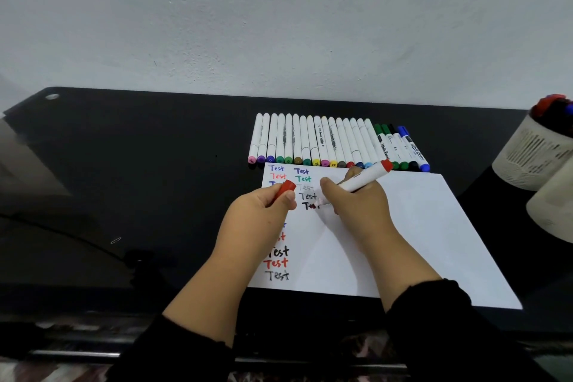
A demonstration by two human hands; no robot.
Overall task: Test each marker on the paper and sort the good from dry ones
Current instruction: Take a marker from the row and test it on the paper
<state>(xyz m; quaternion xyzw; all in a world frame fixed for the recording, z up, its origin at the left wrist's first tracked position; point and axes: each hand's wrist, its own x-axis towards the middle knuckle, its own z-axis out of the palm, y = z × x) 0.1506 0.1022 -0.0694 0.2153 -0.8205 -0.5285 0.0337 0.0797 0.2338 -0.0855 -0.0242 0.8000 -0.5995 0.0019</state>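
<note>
A white sheet of paper (412, 236) lies on the black table, with "Test" written on it several times in blue, red, green and black. My right hand (356, 205) grips an uncapped white marker with a red end (364, 180), its tip touching the paper beside a black "Test". My left hand (263, 211) holds the red cap (285, 187) just left of the tip. A row of several capped white markers (310, 141) lies behind the paper, with green, black and blue whiteboard markers (403, 149) at its right end.
A white cup (533, 149) with several markers in it stands at the right edge, a second pale container (555, 208) in front of it. A paper clip (115, 240) lies on the table (155, 164) to the left. A grey wall rises behind.
</note>
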